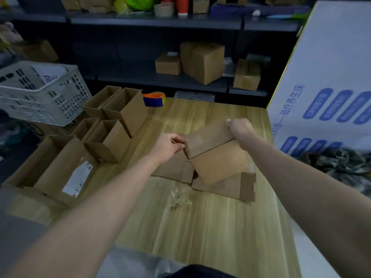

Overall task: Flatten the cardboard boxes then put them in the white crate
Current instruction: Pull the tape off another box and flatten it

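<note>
A small brown cardboard box (216, 155) is held tilted above the wooden table (200, 227), over flattened cardboard (230, 187) lying there. My left hand (168, 146) pinches the box's left upper edge. My right hand (240, 128) grips its far top flap. Several open cardboard boxes (112, 137) stand at the table's left, with a longer labelled box (60, 171) in front of them. The white crate (40, 93) sits at the far left with a paper inside.
A tape roll (154, 99) lies at the table's far edge. Crumpled clear tape (178, 197) rests near the middle. Dark shelves hold more boxes (202, 61) behind. A big white printed carton (331, 77) stands at the right, patterned cloth (341, 167) below it.
</note>
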The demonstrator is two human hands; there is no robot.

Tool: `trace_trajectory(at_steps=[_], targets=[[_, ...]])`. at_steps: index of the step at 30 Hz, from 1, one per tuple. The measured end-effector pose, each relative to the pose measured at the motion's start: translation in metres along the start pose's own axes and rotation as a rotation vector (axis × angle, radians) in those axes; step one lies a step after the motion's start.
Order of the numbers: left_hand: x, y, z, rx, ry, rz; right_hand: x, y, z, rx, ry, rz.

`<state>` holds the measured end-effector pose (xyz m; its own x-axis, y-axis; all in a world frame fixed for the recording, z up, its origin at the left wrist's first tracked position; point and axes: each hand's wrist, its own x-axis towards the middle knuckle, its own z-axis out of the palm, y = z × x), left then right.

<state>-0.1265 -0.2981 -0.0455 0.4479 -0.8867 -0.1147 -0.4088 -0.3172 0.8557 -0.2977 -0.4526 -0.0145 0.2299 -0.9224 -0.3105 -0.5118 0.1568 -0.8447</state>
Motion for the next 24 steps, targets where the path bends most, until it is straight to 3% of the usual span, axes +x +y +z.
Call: trace_trajectory(at_steps=[4,10,24], targets=[[-0.001,-0.008,0.018,0.089,-0.066,-0.010,0.000,0.030,-0.003,0.017,-0.015,0.041],[0.003,-0.009,0.032,0.156,-0.103,-0.021,0.009,0.059,-0.003,-0.175,0.006,0.083],[0.002,0.007,0.058,0.300,-0.137,0.015,0.018,0.077,-0.010,-0.137,0.075,0.122]])
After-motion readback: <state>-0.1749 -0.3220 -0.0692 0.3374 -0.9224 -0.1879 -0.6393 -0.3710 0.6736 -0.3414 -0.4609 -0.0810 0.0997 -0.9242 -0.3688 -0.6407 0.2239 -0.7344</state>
